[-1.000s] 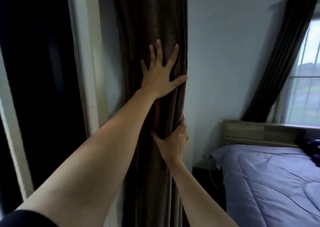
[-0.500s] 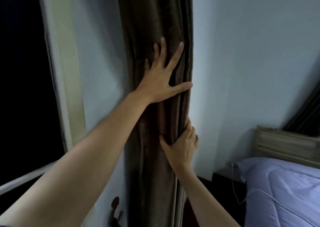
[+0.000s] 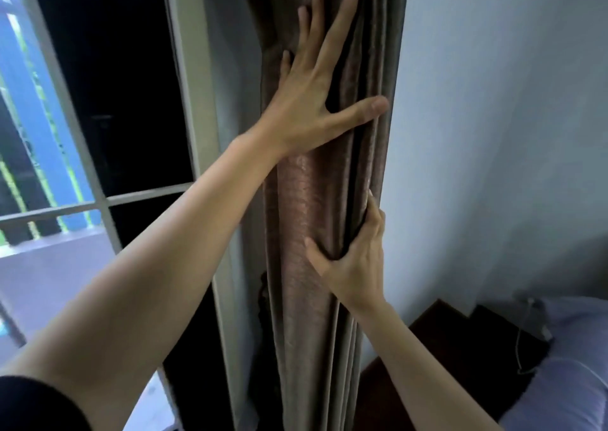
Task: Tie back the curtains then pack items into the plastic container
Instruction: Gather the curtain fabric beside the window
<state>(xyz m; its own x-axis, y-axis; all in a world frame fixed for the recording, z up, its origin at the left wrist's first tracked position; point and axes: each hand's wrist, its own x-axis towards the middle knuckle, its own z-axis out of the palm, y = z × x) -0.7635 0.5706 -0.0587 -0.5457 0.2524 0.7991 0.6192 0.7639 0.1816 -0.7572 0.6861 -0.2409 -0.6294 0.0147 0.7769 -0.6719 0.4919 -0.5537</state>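
You're on the curtain step: your left hand [image 3: 306,101] presses flat, fingers spread, on the gathered brown curtain [image 3: 306,200] between window frame [image 3: 194,101] and wall [image 3: 493,134], your right hand [image 3: 357,259] grips its folds lower down, so next the bundle likely needs a tie looped round it.

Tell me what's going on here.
A person is bunching the brown curtain beside the window frame. The left hand presses flat on the folds up high, fingers spread; the right hand grips the curtain's right edge lower down. No tie shows around it yet.
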